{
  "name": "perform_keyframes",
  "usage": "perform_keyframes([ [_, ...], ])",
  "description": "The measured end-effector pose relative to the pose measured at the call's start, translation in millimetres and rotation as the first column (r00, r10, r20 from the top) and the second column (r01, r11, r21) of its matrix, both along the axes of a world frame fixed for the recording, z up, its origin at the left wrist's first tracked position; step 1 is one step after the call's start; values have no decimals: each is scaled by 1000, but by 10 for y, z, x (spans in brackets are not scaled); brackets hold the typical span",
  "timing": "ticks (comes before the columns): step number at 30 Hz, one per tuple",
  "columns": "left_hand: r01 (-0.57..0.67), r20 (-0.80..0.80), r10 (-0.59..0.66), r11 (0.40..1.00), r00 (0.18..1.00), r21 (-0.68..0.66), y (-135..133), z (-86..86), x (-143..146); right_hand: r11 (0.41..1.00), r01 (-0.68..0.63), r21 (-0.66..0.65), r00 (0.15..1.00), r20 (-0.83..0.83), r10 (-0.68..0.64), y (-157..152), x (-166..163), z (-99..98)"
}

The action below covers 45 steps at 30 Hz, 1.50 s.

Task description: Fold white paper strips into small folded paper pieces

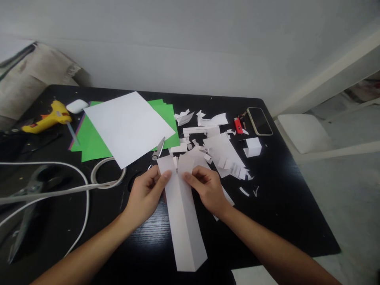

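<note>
Between my hands is a long strip of white paper, creased lengthwise and split at its far end into two flaps. My left hand pinches the left flap between thumb and fingers. The right flap is pinched the same way by my right hand. The strip's near end reaches toward the front edge of the table. Just beyond my left hand lies a pair of scissors, its blades pointing away and its handles partly hidden. Cut paper scraps lie scattered beyond and to the right of the strip.
White paper lies over green sheets. A yellow glue gun, white case, white cable and dark-handled tool are left. A red lighter and phone are right on the black table.
</note>
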<state>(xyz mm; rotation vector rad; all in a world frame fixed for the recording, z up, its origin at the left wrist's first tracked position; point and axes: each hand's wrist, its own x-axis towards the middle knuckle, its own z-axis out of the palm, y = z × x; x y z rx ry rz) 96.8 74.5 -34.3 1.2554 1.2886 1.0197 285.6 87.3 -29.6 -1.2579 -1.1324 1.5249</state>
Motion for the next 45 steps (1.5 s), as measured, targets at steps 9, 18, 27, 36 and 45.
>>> perform_keyframes([
  [9, 7, 2, -7, 1000, 1000, 4, 10, 45, 17, 998, 40, 53, 999, 35, -41, -12, -38, 14],
  [18, -32, 23, 32, 999, 999, -20, 10, 42, 29, 995, 65, 81, 993, 97, -73, -48, -53, 19],
  [27, 76, 60, -73, 996, 996, -53, 31, 108, 15, 990, 87, 114, 989, 106, -99, -35, -33, 10],
  [36, 44, 29, -44, 999, 999, -1, 12, 108, 29, 990, 100, 103, 987, 119, -112, -47, -39, 43],
  [45, -7, 25, 8, 1000, 1000, -8, 19, 81, -12, 996, -77, -49, 995, -68, 74, 12, 2, 30],
])
